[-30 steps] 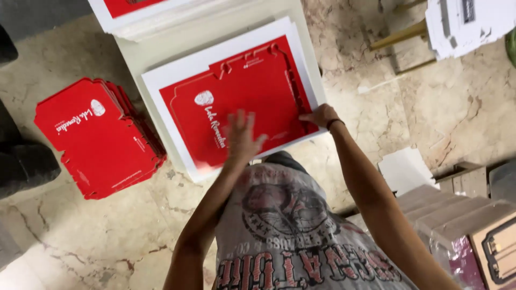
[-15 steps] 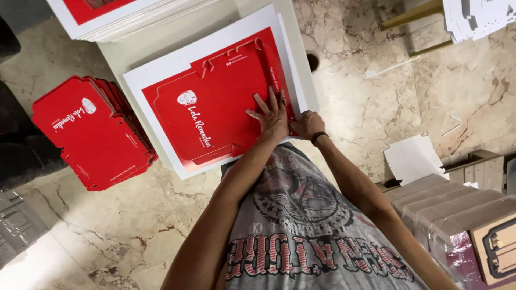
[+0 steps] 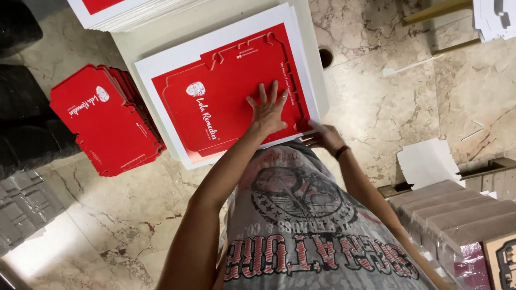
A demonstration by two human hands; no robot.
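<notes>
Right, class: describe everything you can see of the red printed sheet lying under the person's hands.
The red printed sheet is a flat white card with a large red box outline printed and die-cut into it, showing tabs and slots along its edges and small white markings. It looks like thin cardboard. It lies flat on top of a stack of like sheets on a pale table. The left hand presses on it with fingers spread; the right hand grips its near corner.
</notes>
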